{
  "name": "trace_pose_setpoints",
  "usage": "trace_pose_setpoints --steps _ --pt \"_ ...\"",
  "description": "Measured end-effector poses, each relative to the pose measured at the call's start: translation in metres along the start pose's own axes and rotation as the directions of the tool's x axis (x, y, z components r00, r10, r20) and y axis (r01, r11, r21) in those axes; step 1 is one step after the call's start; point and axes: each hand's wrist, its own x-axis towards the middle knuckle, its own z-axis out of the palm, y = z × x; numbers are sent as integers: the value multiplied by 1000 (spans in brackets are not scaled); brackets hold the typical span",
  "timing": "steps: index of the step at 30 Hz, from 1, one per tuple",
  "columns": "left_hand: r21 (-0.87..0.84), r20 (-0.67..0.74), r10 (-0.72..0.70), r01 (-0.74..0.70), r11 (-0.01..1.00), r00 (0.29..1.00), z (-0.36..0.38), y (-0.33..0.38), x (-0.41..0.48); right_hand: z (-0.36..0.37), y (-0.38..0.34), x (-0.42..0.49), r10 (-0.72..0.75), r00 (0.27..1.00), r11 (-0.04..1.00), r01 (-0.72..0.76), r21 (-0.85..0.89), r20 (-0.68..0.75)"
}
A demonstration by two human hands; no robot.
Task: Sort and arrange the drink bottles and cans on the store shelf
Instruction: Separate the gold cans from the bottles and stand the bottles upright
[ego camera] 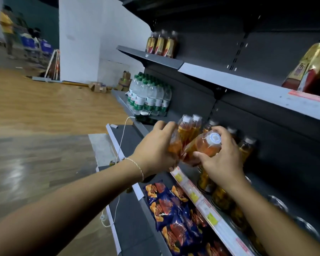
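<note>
two hands, one bottle in each. the left hand [153,150] is clenched round one orange bottle [175,145], fingers curled over its top so the cap is hidden. the right hand [224,159] grasps the tilted bottle [201,146], thumb under and fingers over it, white cap turned toward the camera. the two held bottles touch low down. both are above the front edge of the middle shelf [201,202], just in front of the upright bottles [189,126]. of these i count five by their white caps: two side by side behind the left hand, three more in a line behind the right hand. a front row [221,198] of like bottles runs under the right forearm: at least three, blurred, the rest unclear.

the top shelf [155,58] bears three gold bottles [161,44] standing together. one big bottle [310,71] with a gold and red label is well apart to the right. water bottles [150,95] with green caps stand in a cluster further along, too crowded to count. blue snack packs [174,213] lie overlapping below the middle shelf, at least four. one white cable [119,145] hangs by the shelf edge. one bracelet [138,168] is on the left wrist.
</note>
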Motion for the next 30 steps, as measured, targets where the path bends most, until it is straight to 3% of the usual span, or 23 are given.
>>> trace_pose_setpoints --steps 7,14,25,30 --pt "-4 73 34 -34 999 997 53 -5 82 26 59 89 44 999 998 -43 -48 12" --pt "-21 141 -5 8 1000 990 105 -18 118 57 106 143 192 970 978 -177 -106 148" --pt "2 279 65 -68 998 958 142 -31 157 79 147 150 354 927 935 -346 -80 123" --pt "-7 305 80 -82 997 949 148 -37 170 79 151 144 354 925 934 -341 -109 140"
